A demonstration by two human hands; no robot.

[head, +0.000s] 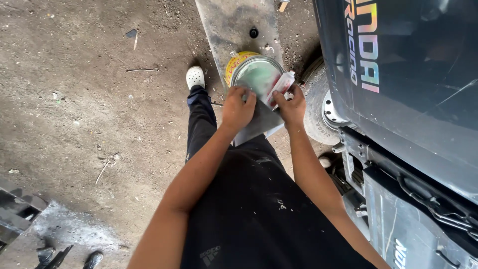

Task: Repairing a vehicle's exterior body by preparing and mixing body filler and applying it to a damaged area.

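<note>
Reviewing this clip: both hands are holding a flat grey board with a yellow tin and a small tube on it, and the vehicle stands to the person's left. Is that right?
Not quite. The head view shows the dark vehicle on the person's right, not the left. The rest holds: the left hand and right hand grip the flat grey board, with the yellow tin and small tube on it.

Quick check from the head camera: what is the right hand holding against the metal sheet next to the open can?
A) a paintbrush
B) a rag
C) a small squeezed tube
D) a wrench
C: the right hand pinches a small white and red tube over the grey metal sheet, beside the open can that the left hand touches.
</note>
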